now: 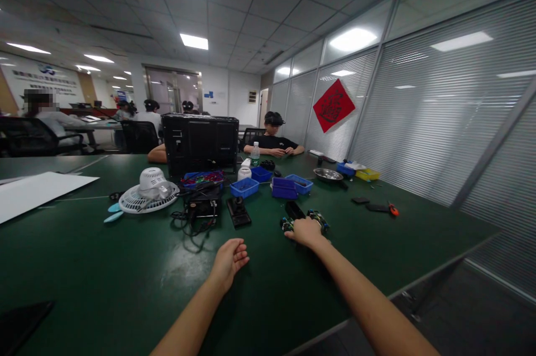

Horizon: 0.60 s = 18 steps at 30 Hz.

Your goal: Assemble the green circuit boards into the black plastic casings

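Lying over a small gadget (319,219), the right hand (307,232) probably keeps it from sliding; its fingertips are hidden, so I can't tell if it grips. The gadget is on the green table (125,278), at two o'clock from the left hand (231,258), which is loosely curled with nothing seen in it. At twelve o'clock, a blue tray (245,192) likely stops little things rolling off. At one o'clock, red paper (334,105) has dark writing I can't read.

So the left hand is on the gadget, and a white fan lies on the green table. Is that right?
Not quite: the head view shows the right hand on the gadget. The white fan does lie on the green table.
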### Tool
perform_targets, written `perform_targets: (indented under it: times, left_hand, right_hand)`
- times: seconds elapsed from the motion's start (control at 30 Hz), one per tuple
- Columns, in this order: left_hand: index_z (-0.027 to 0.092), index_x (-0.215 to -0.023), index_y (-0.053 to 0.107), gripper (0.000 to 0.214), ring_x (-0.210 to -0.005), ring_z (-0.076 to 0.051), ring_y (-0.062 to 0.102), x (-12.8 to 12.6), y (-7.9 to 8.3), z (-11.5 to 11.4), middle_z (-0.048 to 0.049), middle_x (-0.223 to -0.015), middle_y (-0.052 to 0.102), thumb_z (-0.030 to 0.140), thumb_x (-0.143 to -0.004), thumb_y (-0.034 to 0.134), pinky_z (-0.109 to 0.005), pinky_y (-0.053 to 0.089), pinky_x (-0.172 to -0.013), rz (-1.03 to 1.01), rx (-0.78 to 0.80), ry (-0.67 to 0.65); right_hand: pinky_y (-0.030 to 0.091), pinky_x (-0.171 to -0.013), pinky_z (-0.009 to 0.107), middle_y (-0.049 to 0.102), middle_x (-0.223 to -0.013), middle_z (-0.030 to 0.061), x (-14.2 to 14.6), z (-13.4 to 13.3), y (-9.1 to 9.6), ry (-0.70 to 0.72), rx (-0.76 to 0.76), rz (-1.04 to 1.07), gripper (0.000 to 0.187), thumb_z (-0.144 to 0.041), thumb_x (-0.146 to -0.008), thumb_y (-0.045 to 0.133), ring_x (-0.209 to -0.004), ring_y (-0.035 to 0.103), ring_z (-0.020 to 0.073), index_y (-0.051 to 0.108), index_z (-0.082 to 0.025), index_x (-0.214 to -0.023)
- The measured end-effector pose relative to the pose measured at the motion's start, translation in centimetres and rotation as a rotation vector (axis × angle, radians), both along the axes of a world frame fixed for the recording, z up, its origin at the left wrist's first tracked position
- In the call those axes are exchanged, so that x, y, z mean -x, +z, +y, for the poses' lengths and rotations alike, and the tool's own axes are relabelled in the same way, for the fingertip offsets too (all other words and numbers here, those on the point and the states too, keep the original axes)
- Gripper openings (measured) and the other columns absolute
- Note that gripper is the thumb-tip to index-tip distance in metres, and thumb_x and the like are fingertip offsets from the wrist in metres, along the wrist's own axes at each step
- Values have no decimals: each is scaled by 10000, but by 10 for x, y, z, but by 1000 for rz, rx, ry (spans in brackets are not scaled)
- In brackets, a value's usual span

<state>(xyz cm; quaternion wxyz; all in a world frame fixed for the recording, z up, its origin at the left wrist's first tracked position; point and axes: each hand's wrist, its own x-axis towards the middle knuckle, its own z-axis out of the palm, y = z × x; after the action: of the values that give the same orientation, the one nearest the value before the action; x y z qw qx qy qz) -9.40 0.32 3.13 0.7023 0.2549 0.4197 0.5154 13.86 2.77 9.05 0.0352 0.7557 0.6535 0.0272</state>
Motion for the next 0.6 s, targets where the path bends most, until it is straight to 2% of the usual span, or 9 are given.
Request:
perform_targets:
  times: [0.1,0.17,0.23,0.37,0.47,0.6]
  left_hand:
    - [138,-803,537,62,-478,-73,560,-1,1,0,-2,-621,586,194,-795,510,-219,490,-512,5,-3,-3]
    - [137,-804,537,61,-478,-71,559,0,0,0,-2,-628,585,191,-795,510,-219,490,-511,3,-6,-8]
    - [139,-805,537,58,-482,-71,561,1,-2,2,-3,-636,587,192,-791,517,-219,491,-516,-2,-10,-14]
    - [144,-808,534,59,-495,-76,567,-1,-6,2,-8,-636,591,198,-789,519,-221,497,-534,3,-17,-28]
    - [136,-814,537,77,-558,-104,598,-12,-4,-2,-41,-686,615,205,-783,518,-255,512,-585,-2,23,-126]
    - [110,-871,556,156,-670,-147,624,-45,4,-14,-105,-829,628,219,-760,540,-323,511,-693,-27,63,-363]
  right_hand:
    - [414,-721,320,656,-937,150,1,4,0,-27,11,55,405,-479,-691,567,-917,583,271,660,-135,-884]
    - [417,-668,295,656,-916,141,-4,-1,7,-71,-32,153,429,-510,-713,521,-855,603,248,647,-141,-891]
    - [408,-621,280,655,-876,126,-18,-10,18,-133,-118,296,465,-569,-713,486,-799,607,237,632,-152,-861]
    - [380,-543,255,628,-695,76,-60,-41,34,-164,-298,553,425,-584,-702,498,-656,581,192,577,-166,-690]
    - [385,-496,236,599,-638,50,-89,-66,28,-210,-337,854,385,-550,-656,577,-615,560,168,544,-166,-643]
    - [402,-471,226,596,-653,34,-102,-85,1,-282,-296,1311,376,-523,-627,632,-600,550,145,552,-161,-693]
